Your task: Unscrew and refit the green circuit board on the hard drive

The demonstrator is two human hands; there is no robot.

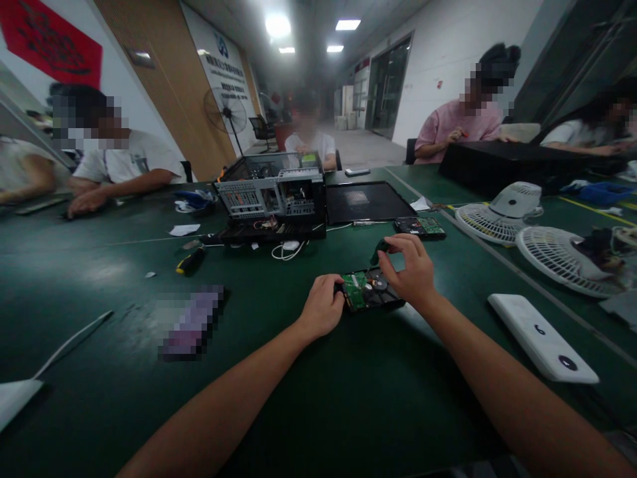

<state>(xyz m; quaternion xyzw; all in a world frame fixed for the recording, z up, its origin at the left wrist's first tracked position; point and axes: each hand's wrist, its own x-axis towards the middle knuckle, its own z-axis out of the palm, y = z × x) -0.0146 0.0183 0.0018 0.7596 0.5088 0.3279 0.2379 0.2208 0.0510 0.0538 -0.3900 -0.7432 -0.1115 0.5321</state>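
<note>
- On the tabletop, between the two hands and nearer the wearer than the open case, lies a drive, its green board facing up.
- The left hand grasps the drive's left end, thumb and fingers about the edge.
- The right hand pinches a dark screwdriver by its handle, above the drive's far side; whether the tip touches a screw is too small to tell.
- By its look, the drive should be stiff and rather heavy for its size: a metal body that will not flex.
- Its smooth sides may slide on the tabletop if pushed, so a firm side grip would suit it.
- The board looks the fragile part; fingers would do best to keep off it.
- The safest hold is probably the bare metal rim at either short end.
</note>
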